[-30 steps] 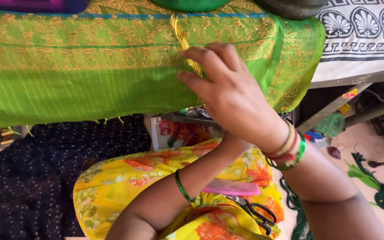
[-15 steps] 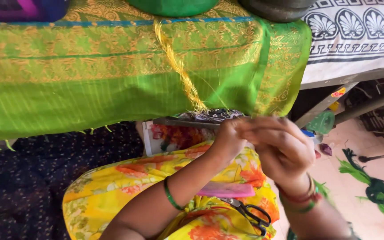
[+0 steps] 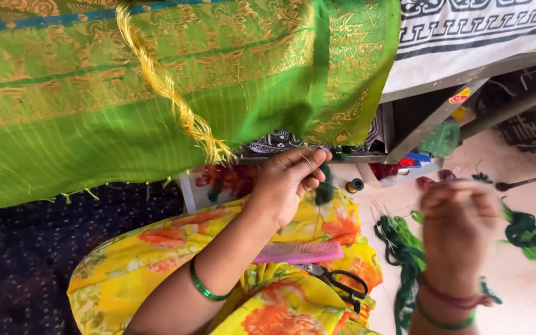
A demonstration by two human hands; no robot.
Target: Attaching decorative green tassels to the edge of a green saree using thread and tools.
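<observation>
A green and gold sari cloth (image 3: 156, 93) hangs over a table edge, with a twisted gold tassel cord (image 3: 169, 93) dangling down its front. Just below the cord's end, my left hand (image 3: 290, 183) pinches a small dark green tuft of thread (image 3: 325, 189). My right hand (image 3: 457, 229) is blurred, raised over the floor to the right with fingers bunched; thin thread seems to run from it, though what it holds is unclear. A pink comb (image 3: 299, 252) and black-handled scissors (image 3: 339, 282) lie on my lap, on yellow floral fabric (image 3: 156, 267).
Bundles of green thread (image 3: 404, 254) and a green thread ball (image 3: 522, 229) lie on the tiled floor at right. A small thread spool (image 3: 356, 185) sits near the table leg. A white cloth with black print (image 3: 466, 31) covers the table at upper right. Dark dotted fabric (image 3: 20, 260) lies at left.
My right hand has come down off the gold cord and swung out to the right. My left hand now holds a green tuft below the cloth's edge.
</observation>
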